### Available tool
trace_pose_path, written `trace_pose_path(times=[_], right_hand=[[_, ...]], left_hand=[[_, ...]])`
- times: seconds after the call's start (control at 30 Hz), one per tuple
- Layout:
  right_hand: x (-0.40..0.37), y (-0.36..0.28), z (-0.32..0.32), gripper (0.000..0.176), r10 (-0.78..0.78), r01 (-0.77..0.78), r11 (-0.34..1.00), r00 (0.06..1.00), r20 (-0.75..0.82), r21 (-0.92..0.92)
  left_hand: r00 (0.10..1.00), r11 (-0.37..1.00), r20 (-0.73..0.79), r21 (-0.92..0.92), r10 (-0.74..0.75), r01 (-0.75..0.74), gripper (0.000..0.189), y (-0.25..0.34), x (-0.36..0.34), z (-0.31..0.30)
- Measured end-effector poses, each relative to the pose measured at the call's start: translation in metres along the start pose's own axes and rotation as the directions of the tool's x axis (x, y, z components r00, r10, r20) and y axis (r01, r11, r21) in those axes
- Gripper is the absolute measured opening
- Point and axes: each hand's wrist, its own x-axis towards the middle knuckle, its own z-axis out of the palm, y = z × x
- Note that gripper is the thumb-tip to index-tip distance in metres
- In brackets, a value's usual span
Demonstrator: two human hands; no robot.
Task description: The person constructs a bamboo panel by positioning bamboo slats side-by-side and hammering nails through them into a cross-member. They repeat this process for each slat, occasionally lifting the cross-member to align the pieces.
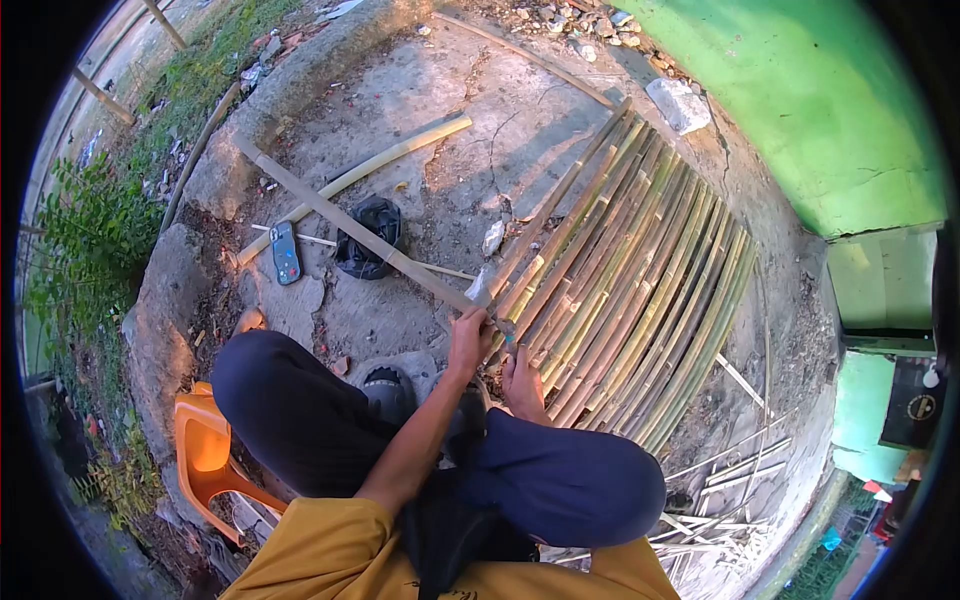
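- Your left hand [468, 342] has its fingers closed round the near end of a long bamboo strip [310, 195], which slants away toward the far left corner of the concrete ground [400, 90].
- Your right hand [522, 385] sits just beside it, fingers curled round a slim tool [509, 343]; it may be a knife, but it is too small to be sure.
- Close on your right, a row of bamboo slats [620, 290] lies side by side, leaving your right hand little space.
- Your right knee [580, 485] hides your right forearm, and your left knee [285, 385] juts out on the other side.
- Ahead of you, the strip crosses above a split bamboo piece [400, 150] and a black bag [375, 215]; a phone [286, 254] lies left of the bag.
- An orange chair [195, 435] stands near the ground's left edge.
- Toward the far right corner, a stone block [680, 105] sits near the green wall [770, 90].
- Loose slivers [745, 470] litter the ground's near right corner.
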Motion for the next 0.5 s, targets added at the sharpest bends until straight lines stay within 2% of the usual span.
trace_pose_path(times=[0.07,0.17,0.27,0.4,0.47,0.5], right_hand=[[0.0,0.0,-0.001,0.025,-0.022,0.023,0.995,1.0,-0.012,0.099],[0.002,0.005,0.004,0.024,-0.017,0.019,0.999,0.999,-0.041,0.031],[0.002,0.003,0.0,0.024,-0.005,0.006,0.995,1.0,-0.008,0.099],[0.001,-0.002,-0.006,0.024,-0.009,0.01,0.996,1.0,-0.015,0.089],[0.005,-0.003,-0.01,0.03,-0.125,0.129,0.99,0.989,-0.078,0.059],[0.006,-0.004,-0.01,0.03,-0.126,0.13,0.99,0.989,-0.072,0.061]], left_hand=[[0.999,0.999,-0.008,0.012,0.031,-0.031,0.011,0.0,0.002,0.0],[1.0,1.0,-0.001,0.005,0.025,-0.025,0.013,0.002,0.002,-0.001],[0.999,0.999,0.042,-0.05,0.002,0.0,0.016,0.004,0.0,-0.005],[1.0,0.999,0.013,-0.038,0.003,-0.003,0.018,-0.008,-0.002,0.002],[1.0,0.998,0.0,-0.061,-0.017,0.017,0.017,-0.009,-0.001,0.004],[1.0,0.998,-0.004,-0.058,-0.022,0.022,0.017,-0.01,-0.002,0.004]])
